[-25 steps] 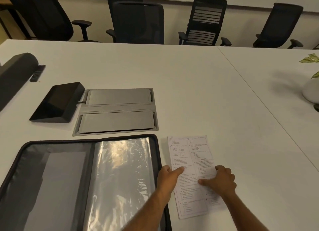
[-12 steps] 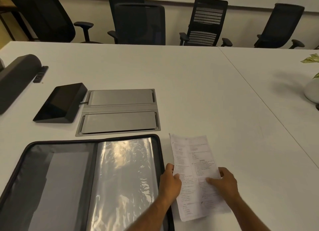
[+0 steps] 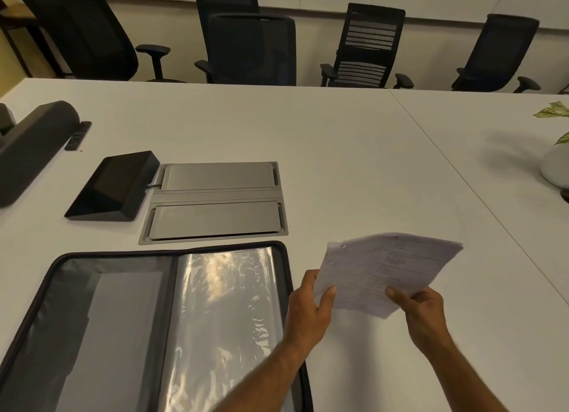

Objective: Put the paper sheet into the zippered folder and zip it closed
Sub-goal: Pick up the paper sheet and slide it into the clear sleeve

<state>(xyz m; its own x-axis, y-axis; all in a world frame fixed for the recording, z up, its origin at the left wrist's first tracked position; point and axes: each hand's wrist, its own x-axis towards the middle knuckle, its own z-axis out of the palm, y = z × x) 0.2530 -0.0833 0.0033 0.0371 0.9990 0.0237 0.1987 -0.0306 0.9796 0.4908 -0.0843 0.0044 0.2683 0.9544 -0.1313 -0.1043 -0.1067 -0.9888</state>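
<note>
Head | paper sheet (image 3: 391, 270) lifted off table (image 3: 354, 153) | fingers (image 3: 328, 294) of both hands clamp its near edge

Both hands held the paper sheet (image 3: 391, 270) above the table (image 3: 354, 153): left hand (image 3: 308, 310), right hand (image 3: 423, 311). The zippered folder (image 3: 160, 328) lay open beside them.

Folder (image 3: 147, 334) open on table (image 3: 354, 165), L; sheet (image 3: 388, 270) just R, lifted off it.

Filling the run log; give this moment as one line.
paper sheet: lifted off table | left hand, right hand: both gripping it | zippered folder: open, unzipped
</note>
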